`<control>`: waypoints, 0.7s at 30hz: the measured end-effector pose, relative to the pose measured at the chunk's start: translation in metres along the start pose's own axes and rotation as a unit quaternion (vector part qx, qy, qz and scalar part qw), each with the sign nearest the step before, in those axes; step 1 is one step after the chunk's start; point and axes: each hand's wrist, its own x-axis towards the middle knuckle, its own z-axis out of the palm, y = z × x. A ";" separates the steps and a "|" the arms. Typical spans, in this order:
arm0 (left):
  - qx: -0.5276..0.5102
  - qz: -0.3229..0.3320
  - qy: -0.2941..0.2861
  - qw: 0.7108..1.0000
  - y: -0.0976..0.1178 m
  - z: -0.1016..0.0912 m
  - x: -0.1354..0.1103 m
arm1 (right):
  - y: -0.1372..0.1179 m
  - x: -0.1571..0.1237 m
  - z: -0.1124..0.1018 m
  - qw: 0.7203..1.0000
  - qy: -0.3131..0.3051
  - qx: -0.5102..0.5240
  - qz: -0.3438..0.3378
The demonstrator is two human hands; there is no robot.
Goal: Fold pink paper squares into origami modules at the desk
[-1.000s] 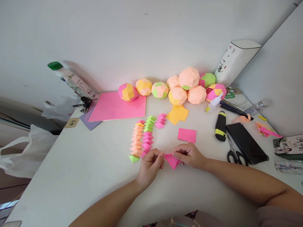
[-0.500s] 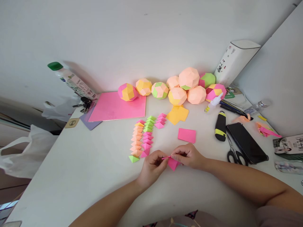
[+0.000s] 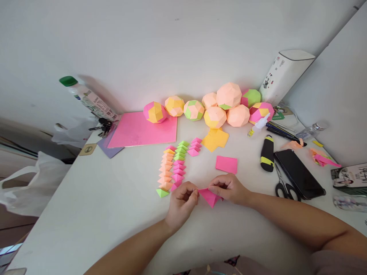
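Note:
Between my hands is a partly folded piece of pink paper (image 3: 210, 197), one corner pointing down toward me. My left hand (image 3: 183, 203) pinches its left tip between thumb and forefinger. My right hand (image 3: 229, 188) grips the right side, its fingers covering part of the folds. Just beyond lies a pink paper sheet (image 3: 226, 164). Left of it, folded paper units (image 3: 165, 172) in peach, green and pink stand in overlapping rows. Some yellow paper squares (image 3: 215, 139) lie farther back.
Faceted paper balls (image 3: 228, 95) line the wall beside a pink board (image 3: 143, 130). On the right are a black and yellow cutter (image 3: 267, 153), scissors (image 3: 282, 185), a phone (image 3: 299, 173) and a glue bottle (image 3: 259, 124). A green-capped bottle (image 3: 91, 100) stands at the back left.
My left hand has shifted slightly left, out to the paper's tip. More of the pink paper's face now shows between my hands.

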 end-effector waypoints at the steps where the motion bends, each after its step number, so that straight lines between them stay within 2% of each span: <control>1: -0.011 0.000 0.002 1.000 0.000 0.000 0.000 | 0.000 0.000 0.000 1.000 0.002 0.003 0.002; 7: -0.072 -0.015 0.002 0.997 -0.001 0.002 0.001 | 0.001 0.000 0.001 1.000 0.011 0.002 0.003; 12: 0.022 0.013 -0.021 0.999 -0.003 0.004 0.003 | 0.001 0.001 0.001 0.999 -0.003 -0.036 -0.024; 17: 0.038 -0.035 -0.027 0.998 -0.001 0.004 0.003 | -0.001 -0.001 0.002 0.997 -0.005 -0.062 -0.042; 21: -0.013 -0.079 -0.016 0.997 0.003 0.004 0.003 | -0.001 -0.002 0.001 0.998 0.003 -0.045 -0.032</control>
